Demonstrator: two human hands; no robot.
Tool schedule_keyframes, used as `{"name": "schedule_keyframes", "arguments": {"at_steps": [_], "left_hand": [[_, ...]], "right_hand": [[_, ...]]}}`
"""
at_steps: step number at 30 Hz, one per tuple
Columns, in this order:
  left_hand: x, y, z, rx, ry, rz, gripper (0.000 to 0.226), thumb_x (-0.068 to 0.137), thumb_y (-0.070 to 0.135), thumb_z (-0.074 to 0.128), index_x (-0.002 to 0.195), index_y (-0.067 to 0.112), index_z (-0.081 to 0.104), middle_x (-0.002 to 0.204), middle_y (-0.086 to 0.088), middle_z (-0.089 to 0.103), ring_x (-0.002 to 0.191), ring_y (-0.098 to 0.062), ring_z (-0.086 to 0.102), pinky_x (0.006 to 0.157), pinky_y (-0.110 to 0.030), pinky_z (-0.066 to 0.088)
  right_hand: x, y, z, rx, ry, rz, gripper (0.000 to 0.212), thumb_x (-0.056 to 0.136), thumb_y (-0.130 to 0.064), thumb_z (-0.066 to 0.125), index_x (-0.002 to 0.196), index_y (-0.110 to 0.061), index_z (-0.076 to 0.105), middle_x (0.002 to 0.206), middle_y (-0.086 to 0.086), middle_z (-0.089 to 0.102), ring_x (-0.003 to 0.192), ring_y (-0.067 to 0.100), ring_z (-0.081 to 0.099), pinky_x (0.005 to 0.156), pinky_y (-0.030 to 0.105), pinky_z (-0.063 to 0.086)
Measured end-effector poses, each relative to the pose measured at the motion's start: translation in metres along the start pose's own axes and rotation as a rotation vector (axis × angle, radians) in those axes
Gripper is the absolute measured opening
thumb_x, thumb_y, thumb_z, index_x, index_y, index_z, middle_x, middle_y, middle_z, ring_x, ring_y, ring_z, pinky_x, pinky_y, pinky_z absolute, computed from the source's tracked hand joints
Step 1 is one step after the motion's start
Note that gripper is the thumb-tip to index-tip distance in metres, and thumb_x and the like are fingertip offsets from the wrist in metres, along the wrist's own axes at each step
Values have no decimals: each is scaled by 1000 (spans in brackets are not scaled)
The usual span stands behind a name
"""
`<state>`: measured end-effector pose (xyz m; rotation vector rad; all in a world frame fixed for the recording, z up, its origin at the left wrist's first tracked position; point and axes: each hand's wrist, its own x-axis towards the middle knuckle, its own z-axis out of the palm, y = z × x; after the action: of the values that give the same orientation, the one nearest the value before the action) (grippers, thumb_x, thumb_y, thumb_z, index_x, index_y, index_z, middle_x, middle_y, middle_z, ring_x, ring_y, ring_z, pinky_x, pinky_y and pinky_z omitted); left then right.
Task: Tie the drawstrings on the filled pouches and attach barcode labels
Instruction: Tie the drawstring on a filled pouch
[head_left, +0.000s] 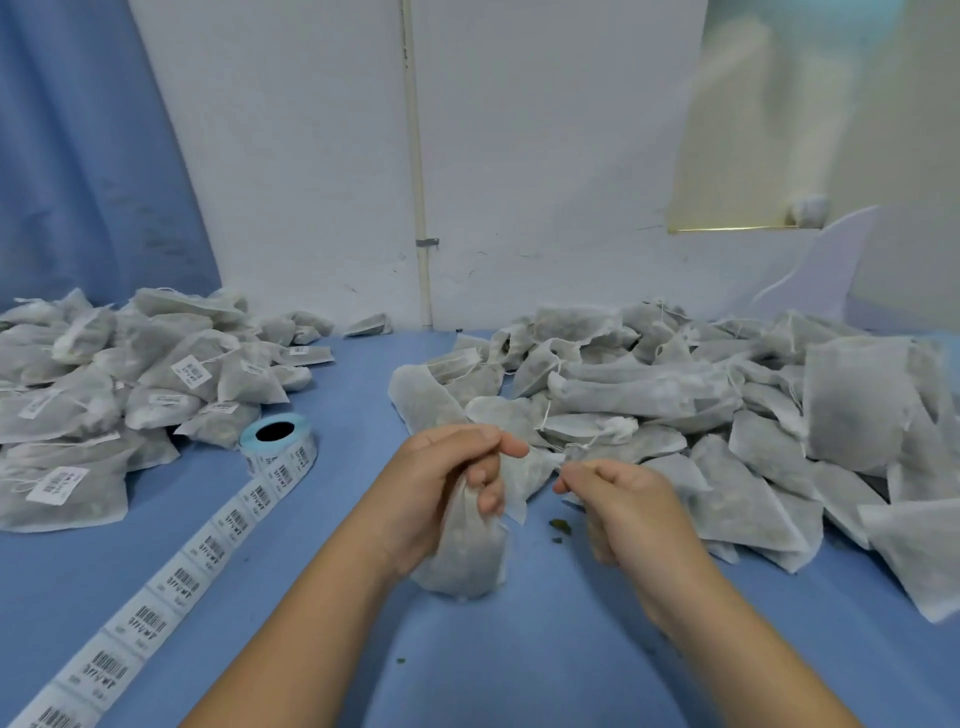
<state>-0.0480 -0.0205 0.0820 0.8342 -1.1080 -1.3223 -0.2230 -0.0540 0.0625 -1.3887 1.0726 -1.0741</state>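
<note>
My left hand (452, 483) grips the gathered neck of a filled white pouch (467, 556) that hangs down to the blue table. My right hand (618, 499) sits just to its right, fingers curled, pinching the pouch's thin drawstring near the neck; the string itself is barely visible. A roll of barcode labels (278, 441) stands left of my hands, and its strip of labels (171, 587) runs toward the lower left corner.
A heap of labelled pouches (104, 395) lies at the left. A larger heap of unlabelled pouches (701, 415) fills the right side. The blue table (519, 649) meets a white wall behind. Small green crumbs (560, 529) lie between my hands.
</note>
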Motion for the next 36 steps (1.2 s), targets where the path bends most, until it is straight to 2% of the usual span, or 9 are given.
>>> {"name": "schedule_keyframes", "arguments": {"at_steps": [6,13,17,21,25,28,31,33,36], "left_hand": [[14,19,-3,-303,7,137,27,82,21,54,83,10,78,42,9,31,33,-3,29,39,-20,34],[18,38,-13,-400,52,235,30,82,25,53,66,11,75,41,9,36,36,-7,39,43,-21,42],[22,29,-16,-193,200,238,24,81,23,59,83,12,80,50,5,38,42,-11,44,48,-24,46],[21,27,-25,347,407,242,28,95,11,55,86,20,80,50,6,42,45,-10,41,49,-17,38],[16,30,-20,756,314,209,30,90,7,55,88,29,76,51,22,53,50,6,47,51,-7,35],[12,28,-9,960,162,211,23,89,11,56,76,24,69,59,12,45,54,-2,37,53,-16,32],[8,28,-1,1027,26,186,36,92,15,58,58,26,60,50,15,35,49,-1,33,48,-13,26],[8,28,4,993,5,174,35,94,20,59,63,32,69,46,15,36,45,-1,34,45,-10,26],[11,28,7,726,34,88,36,97,25,55,67,22,75,48,11,34,45,-7,31,47,-14,30]], "right_hand": [[20,-42,18,-151,-42,-188,23,89,-21,62,67,-20,66,37,-19,43,33,0,41,41,11,26],[45,-66,36,-327,-80,-353,16,87,-21,64,71,-19,66,42,-24,49,40,-5,46,42,10,33],[44,-59,38,-537,-155,-381,16,87,-19,64,72,-19,66,40,-21,48,39,-1,44,44,11,33],[39,-70,25,-625,-243,-413,17,88,-24,62,71,-24,64,39,-15,47,34,3,41,39,12,31],[27,-83,18,-790,-351,-524,18,88,-26,60,71,-27,63,45,-25,50,45,-4,48,49,8,35],[18,-90,15,-878,-408,-583,14,87,-26,61,73,-27,64,53,-39,49,56,-16,49,56,3,36],[15,-99,4,-877,-409,-594,15,84,-24,62,69,-26,64,45,-27,49,49,-9,49,53,6,36],[17,-102,-5,-811,-360,-608,15,82,-25,63,67,-25,65,44,-24,50,48,-5,49,51,7,36],[27,-99,-15,-761,-243,-623,15,82,-29,63,67,-27,65,44,-20,48,44,-1,46,47,8,34]]}}
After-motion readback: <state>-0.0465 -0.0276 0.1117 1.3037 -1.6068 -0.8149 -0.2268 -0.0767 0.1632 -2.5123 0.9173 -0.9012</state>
